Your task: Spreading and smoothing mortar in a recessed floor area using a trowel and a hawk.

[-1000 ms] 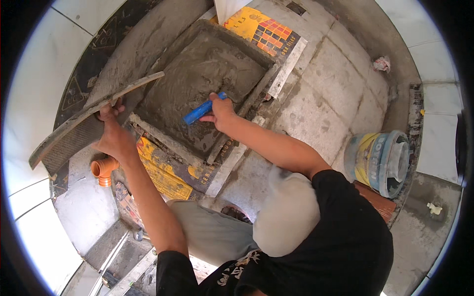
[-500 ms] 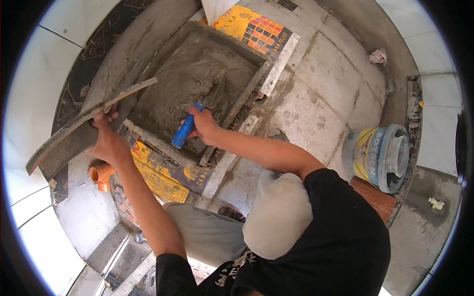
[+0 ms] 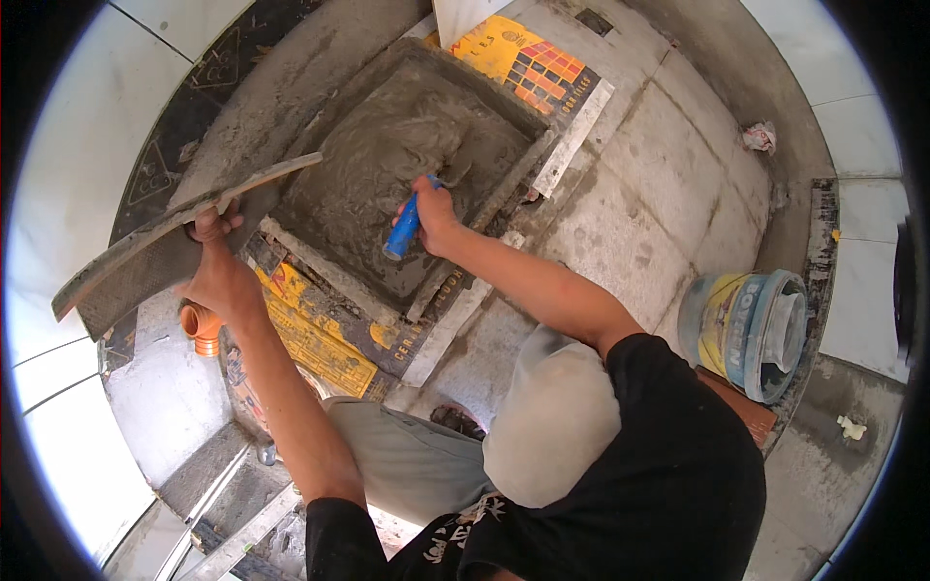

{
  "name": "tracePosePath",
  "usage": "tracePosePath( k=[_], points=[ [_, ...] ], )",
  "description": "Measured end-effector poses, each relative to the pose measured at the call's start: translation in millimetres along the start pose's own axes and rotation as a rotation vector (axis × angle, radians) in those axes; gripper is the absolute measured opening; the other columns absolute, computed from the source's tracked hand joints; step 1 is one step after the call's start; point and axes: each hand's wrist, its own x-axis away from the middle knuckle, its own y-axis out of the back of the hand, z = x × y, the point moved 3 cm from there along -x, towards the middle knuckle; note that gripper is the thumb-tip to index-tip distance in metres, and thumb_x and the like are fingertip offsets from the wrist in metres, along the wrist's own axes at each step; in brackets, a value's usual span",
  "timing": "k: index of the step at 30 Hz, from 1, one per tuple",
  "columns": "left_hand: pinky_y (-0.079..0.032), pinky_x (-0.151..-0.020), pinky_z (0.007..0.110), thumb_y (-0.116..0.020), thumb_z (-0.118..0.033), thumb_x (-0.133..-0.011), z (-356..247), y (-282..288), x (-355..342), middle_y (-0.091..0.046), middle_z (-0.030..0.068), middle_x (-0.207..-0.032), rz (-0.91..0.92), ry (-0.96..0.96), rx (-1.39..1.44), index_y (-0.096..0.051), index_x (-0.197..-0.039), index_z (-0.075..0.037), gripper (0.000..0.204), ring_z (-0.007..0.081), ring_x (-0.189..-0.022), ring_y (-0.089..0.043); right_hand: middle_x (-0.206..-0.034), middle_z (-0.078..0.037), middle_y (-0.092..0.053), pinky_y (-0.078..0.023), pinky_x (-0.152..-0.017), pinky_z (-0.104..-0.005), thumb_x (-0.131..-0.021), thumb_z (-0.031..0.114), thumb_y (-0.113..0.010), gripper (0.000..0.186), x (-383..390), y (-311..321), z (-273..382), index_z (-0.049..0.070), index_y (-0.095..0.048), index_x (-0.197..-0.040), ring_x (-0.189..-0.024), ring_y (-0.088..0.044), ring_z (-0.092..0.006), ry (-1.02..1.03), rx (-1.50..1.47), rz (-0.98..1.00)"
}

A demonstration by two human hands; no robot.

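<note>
My left hand (image 3: 218,276) is gripping the lower edge of a large tile (image 3: 170,247), fingers clamped on it, holding it tilted on edge above the floor; its grey mortar-smeared back is facing me. Just below it an orange pipe fitting (image 3: 201,327) is sitting in the floor. My right hand (image 3: 433,215) is closing around the blue handle of a trowel (image 3: 404,230), whose blade is working in the wet mortar bed (image 3: 397,165). I am judging the work as part done: the mortar is filling the square bay framed by flattened cardboard (image 3: 310,334) and is showing swirl marks, not yet level, and the tile is not yet laid. Further right, laid grey floor tiles (image 3: 668,165) are carrying dust and smears. A bucket (image 3: 751,324) is lying on its side by the wall.
</note>
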Motion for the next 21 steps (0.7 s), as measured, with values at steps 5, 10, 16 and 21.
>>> tracePosePath(
  k=[5, 10, 16, 21],
  points=[
    [-0.057, -0.063, 0.03, -0.074, -0.006, -0.083, 13.5, -14.6, 4.2, -0.063, 0.0106, -0.086, 0.018, 0.009, 0.022, -0.057, -0.101, 0.006, 0.027, 0.0175, -0.067, -0.061, -0.073, -0.014, -0.054, -0.054, -0.054, -0.0434, -0.089, 0.026, -0.054, 0.025, 9.5, 4.6, -12.5, 0.006, -0.045, -0.102, -0.06, -0.057, -0.0253, 0.032, 0.334, 0.077],
    [-0.057, -0.062, 0.028, -0.073, -0.005, -0.084, 19.1, -17.7, 5.5, -0.064, 0.0118, -0.088, 0.05, 0.026, -0.007, -0.056, -0.104, 0.006, 0.029, 0.0187, -0.07, -0.063, -0.071, -0.012, -0.054, -0.052, -0.053, -0.0418, -0.089, 0.026, -0.054, 0.026, 45.2, 12.1, -5.4, 0.005, -0.046, -0.1, -0.056, -0.056, -0.0242, -0.008, 0.242, 0.066],
    [-0.057, -0.063, 0.029, -0.071, 0.0, -0.084, 15.0, -16.2, 3.6, -0.063, 0.0125, -0.089, 0.026, 0.026, -0.035, -0.056, -0.105, 0.007, 0.027, 0.0189, -0.068, -0.063, -0.07, -0.013, -0.053, -0.052, -0.056, -0.0428, -0.089, 0.029, -0.052, 0.027, 24.7, 21.2, 36.7, 0.005, -0.044, -0.099, -0.059, -0.057, -0.0263, 0.118, -0.077, -0.106],
    [-0.058, -0.064, 0.031, -0.072, -0.001, -0.083, 14.1, -6.4, 3.4, -0.064, 0.0133, -0.091, 0.043, 0.042, 0.029, -0.055, -0.108, 0.007, 0.032, 0.0194, -0.069, -0.063, -0.073, -0.014, -0.053, -0.052, -0.058, -0.0417, -0.088, 0.028, -0.053, 0.029, -4.1, 9.4, 38.8, 0.005, -0.042, -0.101, -0.061, -0.056, -0.0263, 0.081, -0.155, -0.098]
  ],
)
